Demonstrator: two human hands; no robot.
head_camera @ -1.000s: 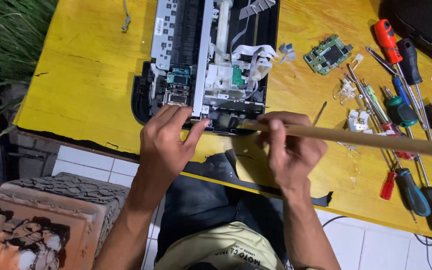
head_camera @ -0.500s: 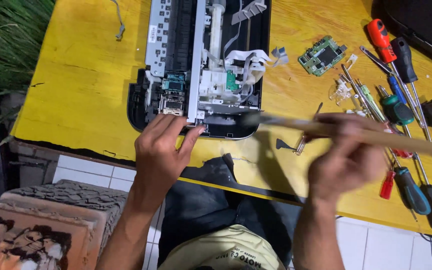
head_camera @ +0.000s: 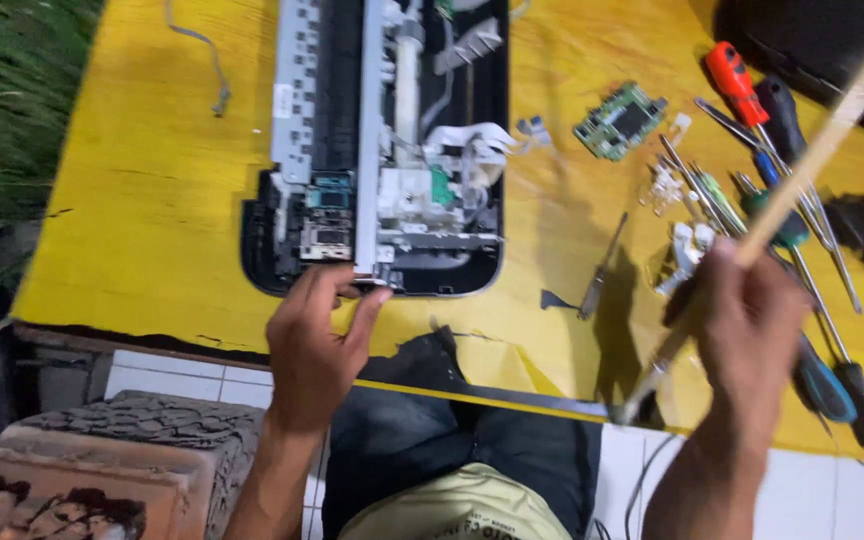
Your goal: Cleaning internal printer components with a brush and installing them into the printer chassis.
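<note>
Looking down from the head camera, we see our left hand (head_camera: 317, 345) at the near edge of the bench (head_camera: 152, 220), fingertips pressed to the near end of the opened printer chassis (head_camera: 387, 150); it touches the dark rim there without closing round anything. The chassis lies with its long axis running from that near edge toward the far edge, so our left hand is plainly the nearer one to it.

Our right hand (head_camera: 752, 320) is well apart, toward the right part of the near edge, clenched round a long wooden stick (head_camera: 832, 130). The stick slants up and away toward the far right corner, and its lower end pokes out below the fist just over the bench edge.

Between the two hands lies a thin metal tool (head_camera: 600, 275), and a loose green circuit board (head_camera: 620, 120) sits farther back beside the chassis. Under and beyond the right hand a row of screwdrivers (head_camera: 802, 200) fans out, with small white plastic parts (head_camera: 677, 225) among them. Any swing of the stick toward the chassis would, we judge, pass over these loose pieces. A thin cable (head_camera: 207, 60) trails near the far left corner.
</note>
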